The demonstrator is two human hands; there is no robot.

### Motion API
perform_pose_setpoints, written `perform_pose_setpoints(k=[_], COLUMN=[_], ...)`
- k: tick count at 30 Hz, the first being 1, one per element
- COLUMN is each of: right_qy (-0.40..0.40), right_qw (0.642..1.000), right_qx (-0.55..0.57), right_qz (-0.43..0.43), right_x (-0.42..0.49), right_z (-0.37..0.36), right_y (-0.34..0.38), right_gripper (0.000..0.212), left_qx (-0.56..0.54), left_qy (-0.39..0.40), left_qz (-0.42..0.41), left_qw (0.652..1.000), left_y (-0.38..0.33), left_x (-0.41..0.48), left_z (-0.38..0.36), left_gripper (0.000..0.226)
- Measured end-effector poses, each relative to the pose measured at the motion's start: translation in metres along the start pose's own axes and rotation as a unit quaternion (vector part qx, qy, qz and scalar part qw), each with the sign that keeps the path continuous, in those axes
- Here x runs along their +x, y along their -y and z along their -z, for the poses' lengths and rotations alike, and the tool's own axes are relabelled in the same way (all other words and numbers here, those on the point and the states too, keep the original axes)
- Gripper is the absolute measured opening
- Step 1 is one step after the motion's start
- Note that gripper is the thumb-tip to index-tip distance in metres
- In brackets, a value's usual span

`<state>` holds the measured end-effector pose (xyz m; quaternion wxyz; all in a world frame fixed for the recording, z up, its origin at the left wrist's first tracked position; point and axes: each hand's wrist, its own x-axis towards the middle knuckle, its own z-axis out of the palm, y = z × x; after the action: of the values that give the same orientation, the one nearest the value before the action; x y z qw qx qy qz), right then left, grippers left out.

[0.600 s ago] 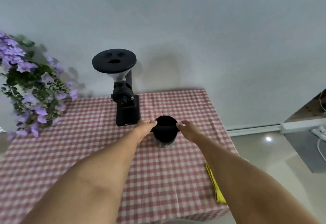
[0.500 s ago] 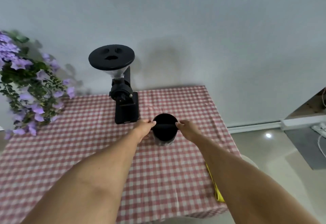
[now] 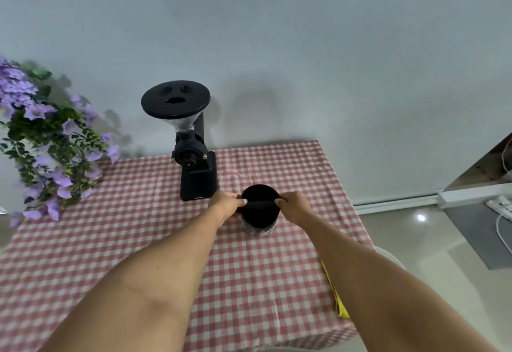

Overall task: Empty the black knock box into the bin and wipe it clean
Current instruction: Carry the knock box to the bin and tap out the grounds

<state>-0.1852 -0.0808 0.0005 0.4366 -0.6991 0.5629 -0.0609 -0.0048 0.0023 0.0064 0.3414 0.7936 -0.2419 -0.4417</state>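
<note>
The black knock box (image 3: 259,216) is a round open cylinder with a bar across its mouth, standing on the red-and-white checked tablecloth (image 3: 166,254). My left hand (image 3: 225,205) grips its left rim, thumb at the bar's end. My right hand (image 3: 293,207) grips the right rim in the same way. The inside of the box is dark and its contents do not show. A yellow cloth (image 3: 336,300) lies at the table's right edge, partly hidden by my right forearm. A pale round rim (image 3: 389,257), perhaps the bin, shows on the floor past that edge.
A black coffee grinder (image 3: 194,163) with a wide hopper lid stands just behind and left of the box. Purple flowers (image 3: 47,141) hang over the table's left side. To the right are a shiny floor, a white rail (image 3: 471,195) and cables.
Both hands have closed in tighter on the rim of the box. The view has shifted slightly; the box stays on the table.
</note>
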Motion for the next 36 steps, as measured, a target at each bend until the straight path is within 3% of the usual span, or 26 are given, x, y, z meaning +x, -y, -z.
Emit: perform_pose_setpoints(k=[7, 12, 18, 22, 25, 32, 36], right_qy=[-0.052, -0.082, -0.106, -0.105, -0.105, -0.126, -0.125], right_qw=[0.998, 0.995, 0.989, 0.987, 0.987, 0.985, 0.979], right_qx=[-0.010, -0.037, -0.040, -0.039, -0.042, 0.091, 0.161], right_qz=[0.015, 0.043, 0.095, 0.113, 0.110, 0.078, 0.017], right_x=[-0.021, -0.044, -0.083, -0.113, -0.133, -0.168, -0.182], right_z=[0.023, 0.047, 0.087, 0.109, 0.124, 0.157, 0.183], right_y=[0.011, 0.014, 0.016, 0.014, 0.003, -0.040, -0.080], right_gripper=[0.026, 0.029, 0.025, 0.024, 0.024, 0.025, 0.052], left_qx=[-0.020, -0.028, -0.027, -0.035, -0.043, -0.047, -0.037], left_qy=[0.038, 0.115, 0.224, 0.342, 0.404, 0.477, 0.451], left_qz=[-0.022, -0.030, -0.023, -0.018, -0.003, -0.029, -0.059], left_qw=[0.999, 0.993, 0.974, 0.939, 0.914, 0.877, 0.890], left_y=[-0.016, -0.031, -0.053, -0.063, -0.066, -0.073, -0.083], left_x=[-0.025, -0.042, -0.065, -0.084, -0.095, -0.119, -0.129], left_z=[0.008, 0.017, 0.018, 0.000, -0.018, -0.072, -0.116], left_gripper=[0.052, 0.041, 0.084, 0.083, 0.096, 0.095, 0.086])
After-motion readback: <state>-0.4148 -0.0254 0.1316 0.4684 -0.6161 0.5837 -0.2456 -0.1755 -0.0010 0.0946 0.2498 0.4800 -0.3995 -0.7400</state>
